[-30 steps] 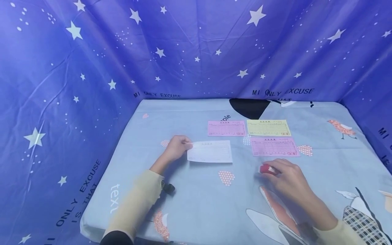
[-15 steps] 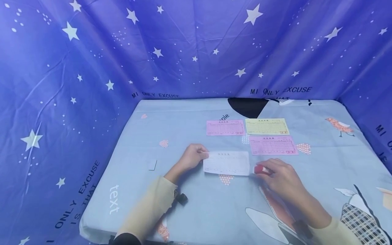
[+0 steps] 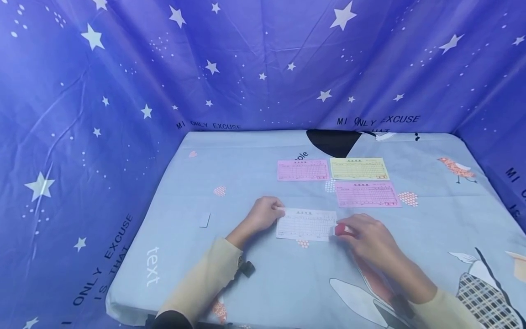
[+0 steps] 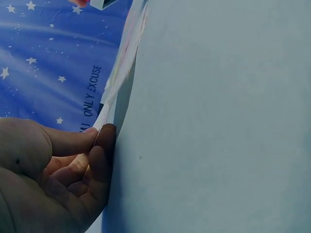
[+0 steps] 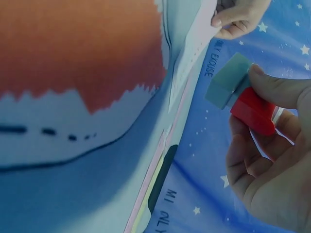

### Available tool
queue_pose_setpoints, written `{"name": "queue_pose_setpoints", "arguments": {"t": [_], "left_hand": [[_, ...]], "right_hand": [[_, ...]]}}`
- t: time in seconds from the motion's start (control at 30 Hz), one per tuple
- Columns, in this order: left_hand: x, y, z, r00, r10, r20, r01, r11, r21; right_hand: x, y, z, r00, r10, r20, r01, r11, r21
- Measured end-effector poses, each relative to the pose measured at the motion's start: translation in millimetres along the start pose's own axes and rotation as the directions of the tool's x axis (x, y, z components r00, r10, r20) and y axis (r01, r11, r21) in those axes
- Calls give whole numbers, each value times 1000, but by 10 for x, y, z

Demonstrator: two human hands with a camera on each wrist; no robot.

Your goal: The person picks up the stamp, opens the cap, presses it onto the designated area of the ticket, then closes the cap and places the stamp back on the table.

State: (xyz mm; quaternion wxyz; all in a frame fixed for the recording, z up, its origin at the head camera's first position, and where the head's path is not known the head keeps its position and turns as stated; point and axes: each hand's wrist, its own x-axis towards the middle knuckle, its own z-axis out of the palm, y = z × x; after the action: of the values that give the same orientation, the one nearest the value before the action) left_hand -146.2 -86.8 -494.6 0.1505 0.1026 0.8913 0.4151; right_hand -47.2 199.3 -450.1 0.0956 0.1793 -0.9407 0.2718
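Observation:
A white form slip with printed grid lines lies close over the bedspread. Thumb and fingers of my left hand pinch its left edge; the left wrist view shows the paper between thumb and forefinger. At the slip's right edge, my right hand grips a small red stamp with a pale block-shaped end. In the head view that end overlaps the slip's lower right corner. Thumb and fingers wrap the red part, and the palm side shows in the right wrist view.
Beyond the hands lie a pink slip, a yellow slip and a second pink slip, each with a red mark at its lower right. A blue starry curtain stands behind the light blue bedspread.
My left hand has drawn the white slip right and nearer, and it now lies flatter. My right hand has moved left with the stamp, up to the slip's edge.

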Motion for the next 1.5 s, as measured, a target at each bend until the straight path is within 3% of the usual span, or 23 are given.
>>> {"name": "queue_pose_setpoints", "arguments": {"t": [0.2, 0.33, 0.83, 1.5], "left_hand": [[-26, -2, -25, 999, -17, -37, 19, 999, 36], [-35, -24, -26, 999, -28, -39, 29, 999, 27], [5, 21, -9, 999, -24, -31, 24, 1000, -5], [-3, 15, 4, 999, -17, -34, 17, 1000, -11]], "right_hand": [[125, -51, 101, 988, 1, 157, 0, 1000, -4], [172, -33, 192, 977, -42, 211, 52, 998, -42], [178, 28, 215, 968, -157, 194, 179, 979, -102], [194, -38, 219, 967, -131, 217, 163, 977, -137]]}}
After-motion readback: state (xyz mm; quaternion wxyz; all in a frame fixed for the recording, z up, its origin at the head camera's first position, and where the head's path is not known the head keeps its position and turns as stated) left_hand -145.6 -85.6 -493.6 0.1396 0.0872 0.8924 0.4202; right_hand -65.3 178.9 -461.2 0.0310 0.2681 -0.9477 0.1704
